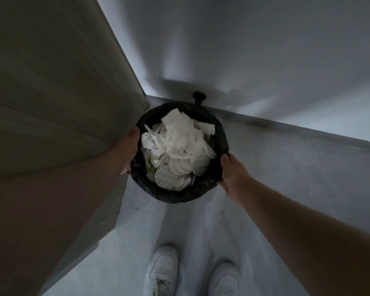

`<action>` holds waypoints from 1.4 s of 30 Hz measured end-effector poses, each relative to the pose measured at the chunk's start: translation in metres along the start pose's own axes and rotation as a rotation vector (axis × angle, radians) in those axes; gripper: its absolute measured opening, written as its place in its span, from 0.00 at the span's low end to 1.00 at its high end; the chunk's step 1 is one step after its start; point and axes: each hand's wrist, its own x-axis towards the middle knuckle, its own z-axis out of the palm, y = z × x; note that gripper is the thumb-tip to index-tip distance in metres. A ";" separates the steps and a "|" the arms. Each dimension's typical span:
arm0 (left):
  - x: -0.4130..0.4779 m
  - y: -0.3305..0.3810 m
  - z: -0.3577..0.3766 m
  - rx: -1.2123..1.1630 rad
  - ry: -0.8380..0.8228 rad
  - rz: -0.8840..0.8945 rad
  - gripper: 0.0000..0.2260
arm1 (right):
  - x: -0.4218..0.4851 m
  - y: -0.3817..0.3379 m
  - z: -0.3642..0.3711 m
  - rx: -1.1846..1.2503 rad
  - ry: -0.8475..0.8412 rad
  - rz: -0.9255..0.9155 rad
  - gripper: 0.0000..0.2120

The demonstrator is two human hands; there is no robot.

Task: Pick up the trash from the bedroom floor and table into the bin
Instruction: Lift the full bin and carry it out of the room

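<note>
Both hands hold the full bin.
The left hand (127, 149) and right hand (233, 174) grasp the round black-lined bin (221, 133), heaped with crumpled white paper trash (179, 133); collecting seems nearly done.

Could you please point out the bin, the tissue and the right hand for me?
bin (179, 197): head view, near edge of its black rim.
tissue (179, 133): head view, middle of the crumpled white heap.
right hand (233, 175): head view, back of the hand holding the rim.

I recorded a wood-grain panel (51, 103) at left, a pale wall (244, 50) with grey skirting (286, 127), a black knob (199, 96) just above that skirting, and two white shoes (162, 272) below.
</note>
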 end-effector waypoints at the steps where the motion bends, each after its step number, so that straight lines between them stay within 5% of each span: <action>1: 0.000 0.000 0.000 0.019 0.006 -0.008 0.26 | -0.004 -0.003 0.002 -0.014 -0.003 0.005 0.11; 10: -0.047 0.029 0.006 0.184 0.173 0.166 0.27 | -0.037 -0.040 -0.007 -0.173 0.107 -0.046 0.26; 14: -0.107 0.061 -0.006 0.336 0.116 0.377 0.20 | -0.108 -0.090 -0.027 -0.113 0.031 -0.151 0.19; 18: -0.188 0.122 -0.012 0.159 0.154 0.421 0.11 | -0.202 -0.145 -0.051 0.001 -0.066 -0.176 0.09; 21: -0.251 0.170 -0.017 0.025 0.057 0.415 0.12 | -0.278 -0.185 -0.067 -0.046 -0.083 -0.235 0.05; 25: -0.347 0.228 -0.030 -0.011 -0.120 0.417 0.20 | -0.391 -0.227 -0.090 -0.049 -0.035 -0.366 0.18; 29: -0.457 0.259 -0.052 -0.072 -0.234 0.461 0.17 | -0.510 -0.246 -0.107 0.045 -0.034 -0.450 0.06; 37: -0.651 0.257 -0.100 -0.077 -0.337 0.557 0.18 | -0.697 -0.233 -0.158 0.038 0.009 -0.653 0.13; 42: -0.721 0.242 -0.141 -0.082 -0.297 0.713 0.14 | -0.751 -0.219 -0.183 0.065 -0.019 -0.824 0.06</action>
